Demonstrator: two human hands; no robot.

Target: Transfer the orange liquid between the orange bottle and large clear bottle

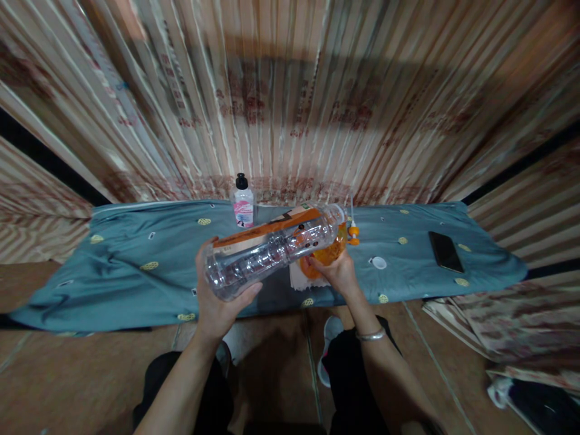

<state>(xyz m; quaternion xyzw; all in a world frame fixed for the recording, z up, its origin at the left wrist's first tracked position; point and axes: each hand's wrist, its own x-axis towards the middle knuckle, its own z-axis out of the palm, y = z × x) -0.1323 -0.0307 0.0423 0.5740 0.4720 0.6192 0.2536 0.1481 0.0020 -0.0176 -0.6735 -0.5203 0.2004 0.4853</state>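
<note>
My left hand [220, 302] is wrapped round the base of a large clear plastic bottle [272, 251] with an orange and beige label. The bottle is tilted, its neck at the right over a bottle of orange liquid [335, 244]. My right hand [339, 272] grips that orange bottle, whose mouth is hidden behind the clear one. Under it a white paper or cloth [301, 281] shows. Just to the right is an orange pump top [353, 232] with a white part. I cannot tell whether liquid is running between the bottles.
A teal cloth [136, 284] covers the low bench or table. On it stand a clear bottle with a black cap and pink label [243, 202], a white round cap [378, 263] and a dark phone [446, 251]. Striped curtains [290, 109] hang behind. Tiled floor [272, 374] lies below.
</note>
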